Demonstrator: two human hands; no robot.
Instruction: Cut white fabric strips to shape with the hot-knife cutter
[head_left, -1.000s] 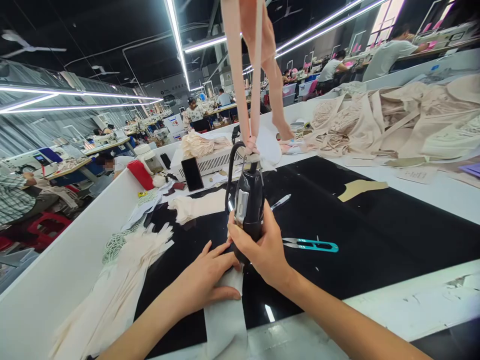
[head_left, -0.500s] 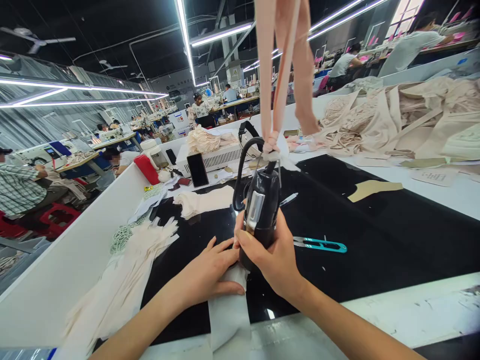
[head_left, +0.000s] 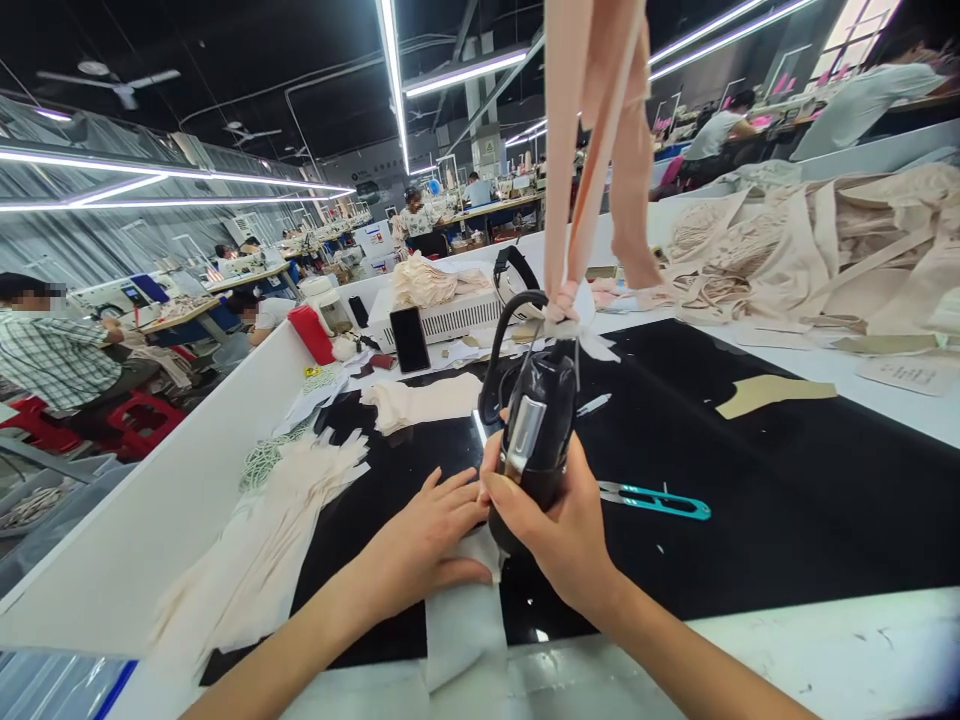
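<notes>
Nearest you, a pale strip of cloth (head_left: 466,625) lies across the near edge of the black surface (head_left: 750,480), its far end running under your left hand (head_left: 431,535). That hand rests palm down, fingers stretched out and slightly apart, thumb on the strip; its fingertips reach close to the base of the black tool (head_left: 536,430). Your right hand (head_left: 566,535) has its fingers wrapped around the tool's body, which stands upright, slightly tilted, at the strip's far end. The tool's underside is hidden from view.

To your left lies a spread stack of cream cloth strips (head_left: 240,555), with green string (head_left: 274,460) beside it. Just right of your right hand are blue-handled snips (head_left: 664,503), and a pen (head_left: 594,404) lies behind the tool. A black cord (head_left: 491,350) loops from the tool's top, where hanging pink cloth (head_left: 566,150) is knotted.

Farther off, a folded cream cloth (head_left: 424,403) lies before a dark phone (head_left: 409,338); a beige cloth heap (head_left: 847,250) fills the far right. Beyond, people sit at sewing machines.
</notes>
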